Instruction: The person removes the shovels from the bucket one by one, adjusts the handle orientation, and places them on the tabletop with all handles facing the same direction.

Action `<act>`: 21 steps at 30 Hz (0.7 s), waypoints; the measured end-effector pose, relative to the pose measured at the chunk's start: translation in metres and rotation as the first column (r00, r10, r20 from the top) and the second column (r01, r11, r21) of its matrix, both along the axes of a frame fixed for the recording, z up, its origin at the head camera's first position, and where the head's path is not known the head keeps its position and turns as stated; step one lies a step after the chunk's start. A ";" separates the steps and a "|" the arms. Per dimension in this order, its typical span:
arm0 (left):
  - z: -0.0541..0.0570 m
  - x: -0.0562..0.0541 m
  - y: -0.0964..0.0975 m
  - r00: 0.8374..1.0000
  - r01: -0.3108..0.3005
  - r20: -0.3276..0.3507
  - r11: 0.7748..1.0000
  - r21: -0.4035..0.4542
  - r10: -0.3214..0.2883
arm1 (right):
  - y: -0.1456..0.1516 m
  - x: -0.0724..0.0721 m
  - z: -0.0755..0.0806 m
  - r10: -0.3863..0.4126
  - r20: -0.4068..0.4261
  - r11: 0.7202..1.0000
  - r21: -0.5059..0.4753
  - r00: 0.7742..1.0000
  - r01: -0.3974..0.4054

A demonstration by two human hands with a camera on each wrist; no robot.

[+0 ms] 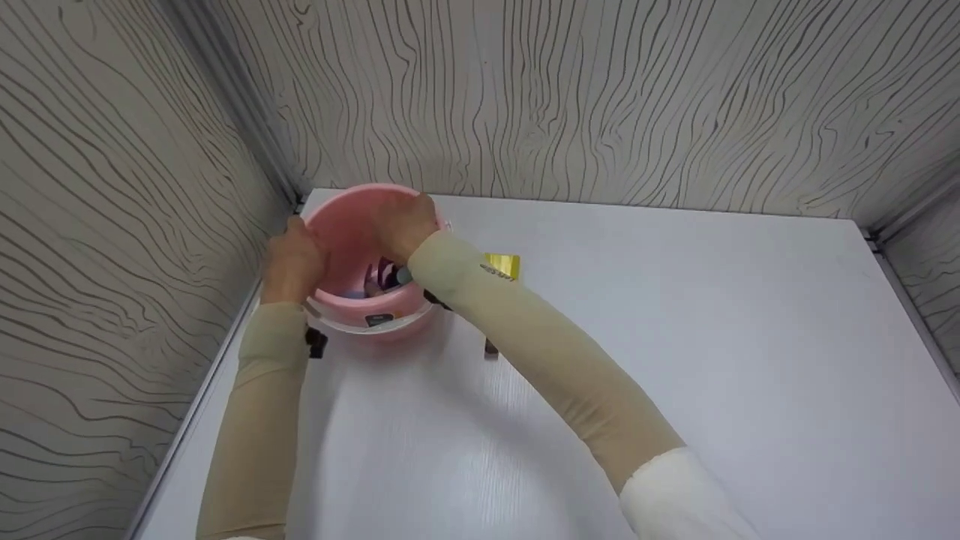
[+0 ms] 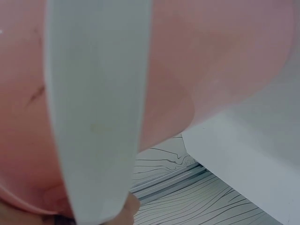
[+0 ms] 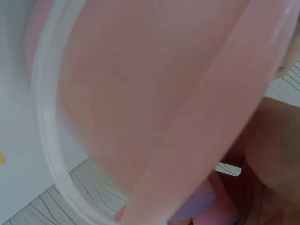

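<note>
A pink bucket [image 1: 360, 301] stands at the table's far left corner, its white handle [image 2: 98, 108] hanging down along the front. My left hand [image 1: 292, 259] grips the bucket's left rim. My right hand [image 1: 407, 225] reaches over the right side into the bucket, its fingers blurred inside. Several small things lie at the bottom, among them a dark purple item [image 1: 386, 274] and a teal round piece [image 1: 404, 276]. In the right wrist view a lavender rounded thing [image 3: 199, 202] shows by the right hand, behind the rim; I cannot tell whether the fingers hold it.
A shiny yellow piece [image 1: 504, 265] lies on the white table [image 1: 675, 337] just beyond the right forearm. Nearer, a small dark brown item [image 1: 491, 349] pokes out beside the same forearm. Wood-grain panels [image 1: 525, 97] rise behind the table and at both sides.
</note>
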State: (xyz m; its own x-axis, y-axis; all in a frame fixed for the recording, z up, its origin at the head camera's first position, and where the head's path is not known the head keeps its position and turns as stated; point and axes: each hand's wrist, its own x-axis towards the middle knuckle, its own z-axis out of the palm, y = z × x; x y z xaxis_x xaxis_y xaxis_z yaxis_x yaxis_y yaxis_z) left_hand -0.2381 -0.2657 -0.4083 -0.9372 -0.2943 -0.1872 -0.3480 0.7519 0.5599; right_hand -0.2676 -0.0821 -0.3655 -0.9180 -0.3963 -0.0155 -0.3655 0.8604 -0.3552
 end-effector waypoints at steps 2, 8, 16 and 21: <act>-0.001 0.000 0.000 1.000 -0.012 0.010 1.000 0.019 0.012 | -0.002 -0.003 0.003 0.063 -0.081 0.982 0.183 0.995 -0.047; 0.000 -0.002 -0.001 1.000 -0.006 -0.002 1.000 -0.004 0.006 | 0.002 -0.015 0.011 0.202 -0.120 0.819 0.565 0.972 -0.101; -0.002 -0.005 0.000 1.000 -0.011 0.005 0.999 -0.048 0.011 | 0.018 -0.026 0.011 0.215 -0.142 0.846 0.522 0.966 -0.112; -0.003 -0.003 0.001 1.000 -0.021 -0.011 0.999 -0.048 0.020 | 0.030 -0.030 0.011 0.225 -0.202 0.857 0.507 0.953 -0.094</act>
State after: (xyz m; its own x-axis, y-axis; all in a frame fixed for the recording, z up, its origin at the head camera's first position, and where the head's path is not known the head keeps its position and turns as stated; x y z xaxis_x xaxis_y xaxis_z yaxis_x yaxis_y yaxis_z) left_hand -0.2416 -0.2648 -0.4115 -0.9327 -0.3219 -0.1627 -0.3580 0.7708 0.5270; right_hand -0.2976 -0.0524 -0.3544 -0.8422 -0.5385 -0.0284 -0.5314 0.8199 0.2129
